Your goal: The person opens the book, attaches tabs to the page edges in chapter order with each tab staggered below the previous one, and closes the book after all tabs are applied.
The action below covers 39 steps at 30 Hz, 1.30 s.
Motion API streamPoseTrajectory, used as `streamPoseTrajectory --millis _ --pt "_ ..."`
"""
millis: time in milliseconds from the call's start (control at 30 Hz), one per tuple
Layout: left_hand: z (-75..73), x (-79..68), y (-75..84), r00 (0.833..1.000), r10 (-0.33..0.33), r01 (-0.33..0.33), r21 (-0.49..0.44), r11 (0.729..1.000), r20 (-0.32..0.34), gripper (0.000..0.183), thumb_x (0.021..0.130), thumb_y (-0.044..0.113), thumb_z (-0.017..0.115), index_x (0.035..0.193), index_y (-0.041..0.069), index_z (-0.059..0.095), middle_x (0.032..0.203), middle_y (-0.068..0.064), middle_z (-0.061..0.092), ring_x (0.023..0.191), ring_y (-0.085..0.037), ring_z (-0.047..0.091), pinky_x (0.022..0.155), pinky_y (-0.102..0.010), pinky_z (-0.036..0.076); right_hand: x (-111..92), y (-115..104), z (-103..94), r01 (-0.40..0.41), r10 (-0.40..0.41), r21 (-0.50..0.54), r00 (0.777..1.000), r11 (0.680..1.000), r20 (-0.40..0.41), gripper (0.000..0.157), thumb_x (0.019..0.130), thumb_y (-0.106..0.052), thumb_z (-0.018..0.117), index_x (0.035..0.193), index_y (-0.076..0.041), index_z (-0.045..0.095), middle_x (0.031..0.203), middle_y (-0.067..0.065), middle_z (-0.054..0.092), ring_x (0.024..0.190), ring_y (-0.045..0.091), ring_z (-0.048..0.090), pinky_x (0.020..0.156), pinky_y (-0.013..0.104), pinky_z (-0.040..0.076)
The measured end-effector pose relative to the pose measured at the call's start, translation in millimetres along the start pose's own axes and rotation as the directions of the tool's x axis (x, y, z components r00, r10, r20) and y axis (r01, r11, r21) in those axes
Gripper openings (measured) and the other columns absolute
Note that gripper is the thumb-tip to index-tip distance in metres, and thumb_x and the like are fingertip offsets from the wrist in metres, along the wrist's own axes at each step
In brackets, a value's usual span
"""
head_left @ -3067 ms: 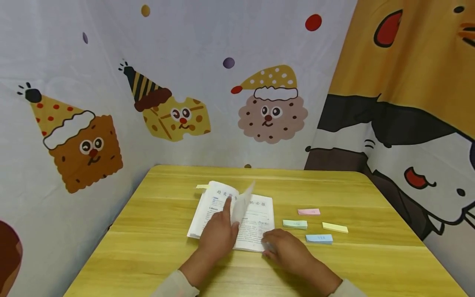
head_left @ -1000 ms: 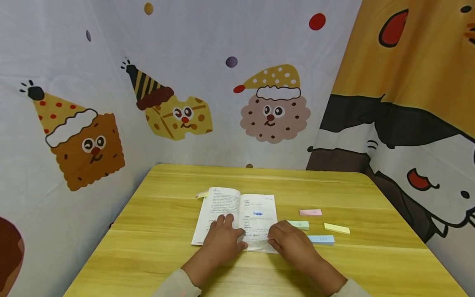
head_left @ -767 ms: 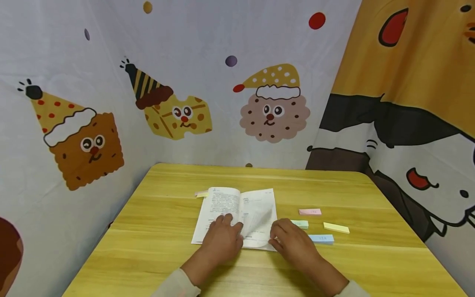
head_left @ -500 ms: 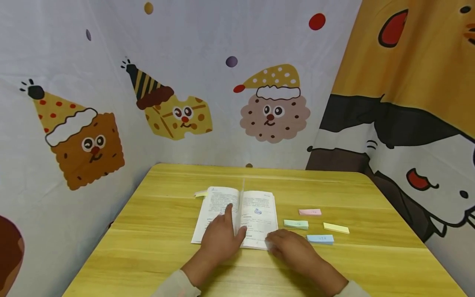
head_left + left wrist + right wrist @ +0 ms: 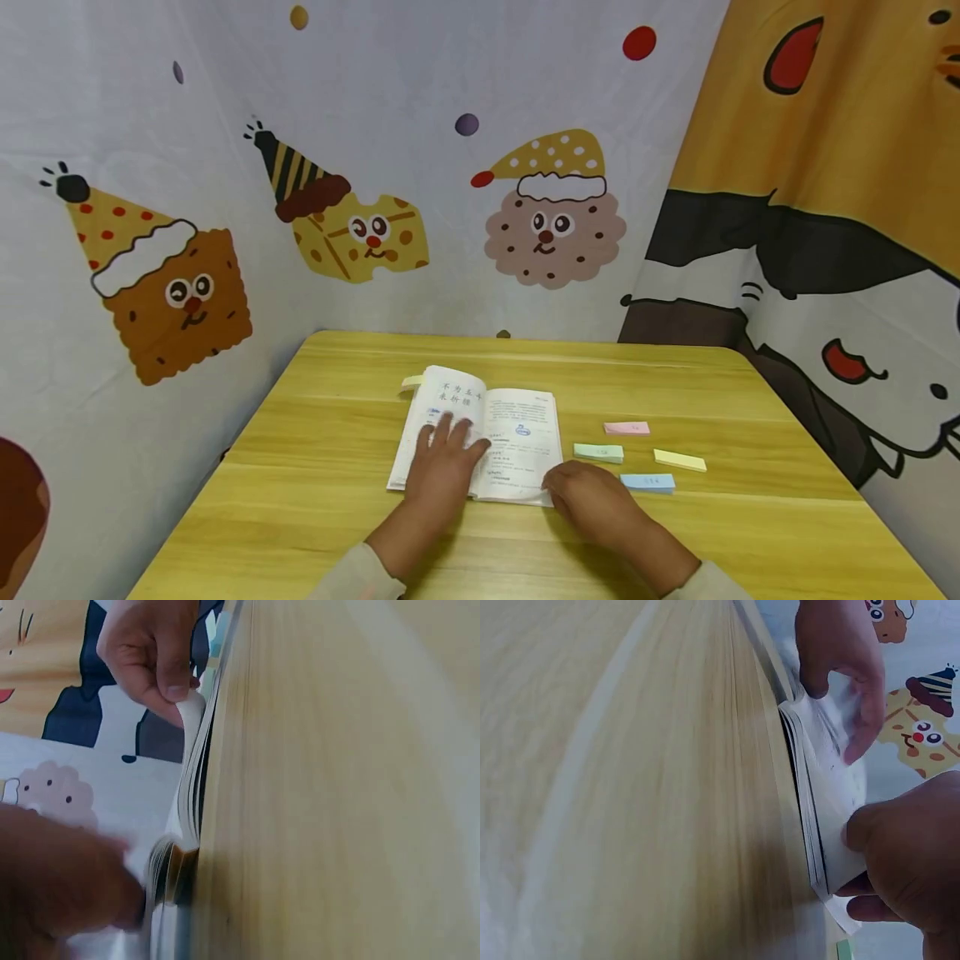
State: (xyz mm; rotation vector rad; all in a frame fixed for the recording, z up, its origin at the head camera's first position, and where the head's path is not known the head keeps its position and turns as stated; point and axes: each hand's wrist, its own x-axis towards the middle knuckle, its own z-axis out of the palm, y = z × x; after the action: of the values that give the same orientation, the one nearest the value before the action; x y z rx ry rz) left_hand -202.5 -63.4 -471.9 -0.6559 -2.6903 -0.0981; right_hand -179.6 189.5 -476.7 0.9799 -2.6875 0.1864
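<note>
An open book (image 5: 519, 450) lies on the table, its left page headed by large printed characters. My left hand (image 5: 441, 471) rests on that left page, fingers spread and thumb toward the spine. At the lower right corner of the book, my right hand (image 5: 596, 500) pinches a page between thumb and fingers. The left wrist view shows the pinched page (image 5: 187, 739) bending up from the stack, under the right thumb. From the right wrist view, the left hand (image 5: 844, 656) appears relaxed over the far page. A pale yellow tab (image 5: 412, 382) sticks out of the book's left edge.
Right of the book lie a pink sticky-note pad (image 5: 626, 428), a green pad (image 5: 597, 453), a yellow pad (image 5: 679, 460) and a blue pad (image 5: 647, 483). The wooden table (image 5: 360, 350) ends at a cartoon-printed cloth (image 5: 450, 308).
Several pages have been turned over to the left, and the left page shows a different heading. The left fingers have spread over it. The right hand has stayed near the book's lower right corner.
</note>
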Motion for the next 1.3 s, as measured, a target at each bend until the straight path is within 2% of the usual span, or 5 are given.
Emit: streamPoseTrajectory --millis 133,367,733,967,1300 --pt "0.5 -2.1 2.2 0.986 0.125 -0.119 -0.058 0.991 0.111 0.044 0.08 0.01 0.067 0.117 0.034 0.063 0.118 -0.006 0.051 0.105 -0.028 0.047 0.08 -0.044 0.043 1.9 -0.1 -0.4 -0.017 0.016 -0.018 0.999 1.0 -0.049 0.004 0.086 -0.016 0.067 0.083 -0.019 0.066 0.084 -0.012 0.059 0.085 0.007 0.057 0.082 0.03 0.048" --pt "1.2 -0.9 5.3 0.979 0.085 -0.06 -0.135 0.989 0.187 0.047 0.079 0.068 0.056 0.112 0.036 0.065 0.117 -0.01 0.049 0.106 -0.03 0.045 0.081 -0.05 0.04 4.2 2.4 -3.0 0.019 -0.022 -0.026 0.988 0.999 -0.155 0.009 0.084 -0.015 0.069 0.081 -0.021 0.063 0.084 -0.014 0.056 0.088 0.005 0.052 0.084 0.027 0.045" --pt "2.1 0.8 8.0 0.986 0.075 -0.059 -0.108 0.992 0.147 0.03 0.09 0.042 0.057 0.115 0.027 0.063 0.118 -0.011 0.051 0.108 -0.035 0.047 0.087 -0.052 0.039 -0.2 1.8 -5.0 -0.035 0.03 -0.014 0.964 0.999 -0.263 0.042 0.07 -0.018 0.083 0.104 -0.014 0.058 0.113 0.001 0.053 0.098 0.016 0.054 0.07 0.031 0.05" --pt "3.5 2.6 8.7 1.0 -0.013 0.016 -0.155 0.988 0.023 0.064 0.083 0.029 0.055 0.137 0.0 0.039 0.111 -0.01 0.06 0.099 -0.027 0.056 0.081 -0.043 0.046 -5.0 4.5 4.0 -0.04 0.036 -0.061 0.997 0.997 -0.063 0.03 0.082 -0.011 0.068 0.112 -0.017 0.063 0.094 -0.008 0.062 0.085 0.008 0.058 0.072 0.028 0.049" --pt "4.6 4.8 8.9 0.968 -0.25 0.246 -0.23 0.942 0.012 0.073 0.093 0.039 0.053 0.147 0.003 0.019 0.086 -0.01 0.062 0.068 -0.021 0.06 0.051 -0.033 0.045 -3.5 3.8 3.8 -0.046 0.046 0.058 0.999 0.997 0.001 0.031 0.079 -0.024 0.075 0.108 -0.017 0.067 0.096 -0.009 0.062 0.087 0.009 0.057 0.073 0.03 0.049"
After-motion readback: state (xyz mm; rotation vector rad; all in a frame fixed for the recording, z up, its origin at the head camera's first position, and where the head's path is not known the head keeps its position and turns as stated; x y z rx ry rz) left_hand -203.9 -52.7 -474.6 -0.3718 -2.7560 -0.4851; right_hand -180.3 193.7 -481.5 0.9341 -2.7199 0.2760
